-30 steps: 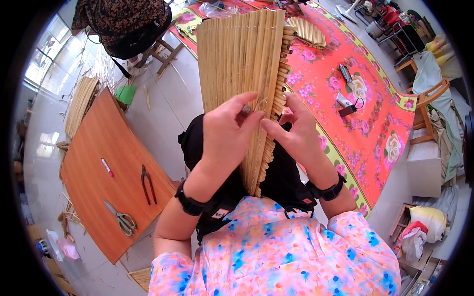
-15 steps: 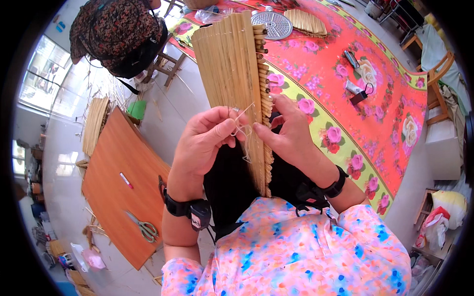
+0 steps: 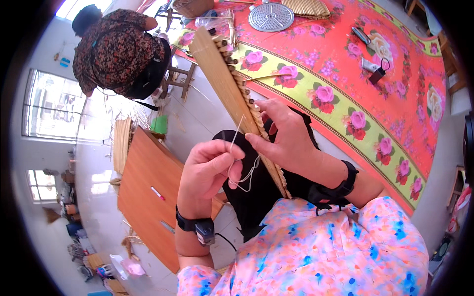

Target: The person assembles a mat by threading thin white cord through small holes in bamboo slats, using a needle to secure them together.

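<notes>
My left hand (image 3: 210, 165) is closed in a pinch on a pale thread (image 3: 237, 129). The thread runs up to the panel's face, and its loose loops hang beside my fingers. A long tan panel of flat plant strips (image 3: 217, 74), with a row of rolled stalk ends down its right edge, slants from the upper left toward my lap. Around that edge, about midway along, my right hand (image 3: 286, 133) grips with the thumb on the face and the fingers behind. Whether a needle is in the left fingers I cannot make out.
A red flowered cloth (image 3: 316, 44) bears a round perforated metal disc (image 3: 271, 17), more tan strips (image 3: 306, 7) and a small black case (image 3: 377, 74). At left stands a brown board (image 3: 148, 182) with a marker (image 3: 158, 193). Another person (image 3: 118, 49) sits at the upper left.
The panel has turned and shows a narrower face, its top leaning farther left. My left hand still pinches the thread, now drawn out in wider loops. The whole view has shifted.
</notes>
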`<state>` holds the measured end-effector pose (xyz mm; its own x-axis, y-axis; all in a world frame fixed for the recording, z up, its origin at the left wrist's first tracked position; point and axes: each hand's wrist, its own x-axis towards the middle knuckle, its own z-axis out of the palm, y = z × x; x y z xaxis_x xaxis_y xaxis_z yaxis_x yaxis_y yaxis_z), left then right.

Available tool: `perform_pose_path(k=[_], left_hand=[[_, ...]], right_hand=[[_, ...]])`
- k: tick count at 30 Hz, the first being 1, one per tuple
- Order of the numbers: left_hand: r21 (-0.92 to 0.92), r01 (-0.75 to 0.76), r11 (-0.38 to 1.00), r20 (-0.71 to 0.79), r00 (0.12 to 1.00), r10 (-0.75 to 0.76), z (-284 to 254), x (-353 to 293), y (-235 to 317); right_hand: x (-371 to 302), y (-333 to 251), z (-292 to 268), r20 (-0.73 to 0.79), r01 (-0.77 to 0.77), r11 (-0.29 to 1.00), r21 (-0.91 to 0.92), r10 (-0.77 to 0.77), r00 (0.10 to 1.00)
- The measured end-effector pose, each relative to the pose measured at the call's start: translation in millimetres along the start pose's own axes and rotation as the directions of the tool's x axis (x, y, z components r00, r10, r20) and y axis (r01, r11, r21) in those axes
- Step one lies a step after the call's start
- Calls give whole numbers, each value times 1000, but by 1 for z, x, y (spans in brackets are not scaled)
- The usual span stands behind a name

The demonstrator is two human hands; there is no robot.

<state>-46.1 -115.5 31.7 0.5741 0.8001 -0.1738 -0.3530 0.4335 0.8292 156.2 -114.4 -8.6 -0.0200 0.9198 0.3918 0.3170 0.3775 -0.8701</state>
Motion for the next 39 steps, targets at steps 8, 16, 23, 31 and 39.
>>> perform_pose_path(k=[8,16,23,31,39], left_hand=[[202,-474,857,-162,847,507,21,21,-6],[658,-499,564,-22,736,677,55,-1,22],[736,-368,567,-199,683,702,61,-22,14],[780,-344,523,-165,693,702,64,-27,18],[908,-61,414,-160,863,479,21,-46,39]], right_hand=[[1,1,12,-101,31,998,63,-24,995],[1,0,18,-173,52,997,61,-41,984],[-1,-3,21,-195,49,998,42,-40,980],[-1,0,26,-227,110,992,56,-95,969],[4,2,23,-196,168,986,-2,-165,967]])
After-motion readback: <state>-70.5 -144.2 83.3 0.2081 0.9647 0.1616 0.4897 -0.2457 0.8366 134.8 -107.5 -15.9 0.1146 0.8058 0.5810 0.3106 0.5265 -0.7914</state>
